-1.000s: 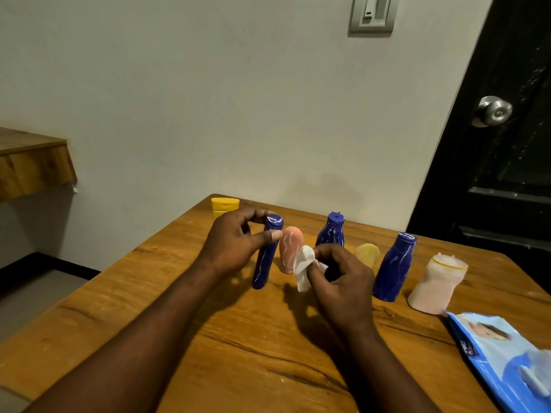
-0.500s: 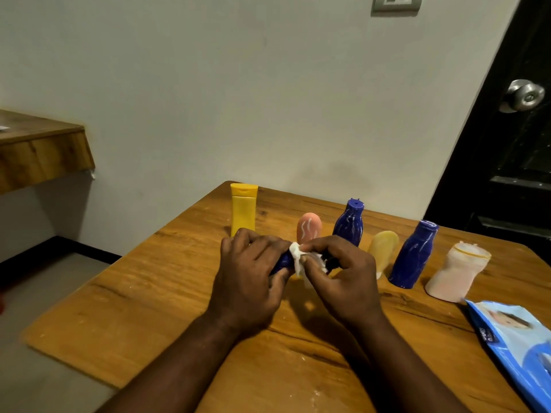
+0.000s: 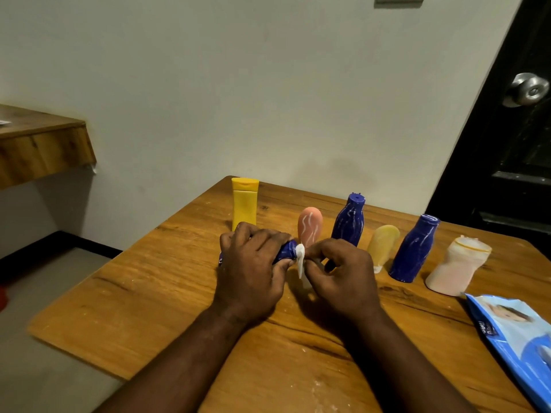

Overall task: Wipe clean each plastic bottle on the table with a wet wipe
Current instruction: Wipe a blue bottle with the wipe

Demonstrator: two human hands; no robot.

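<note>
Wooden table beside pale wall

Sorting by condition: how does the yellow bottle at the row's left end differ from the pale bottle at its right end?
The yellow bottle is bright and straight-sided; the pale bottle is whitish-pink with a pinched, dented waist. The yellow bottle stands upright; the pale bottle leans. The yellow bottle is behind the left hand; the pale bottle is near the blue wipes pack. Both stand on the table, unheld.
</note>
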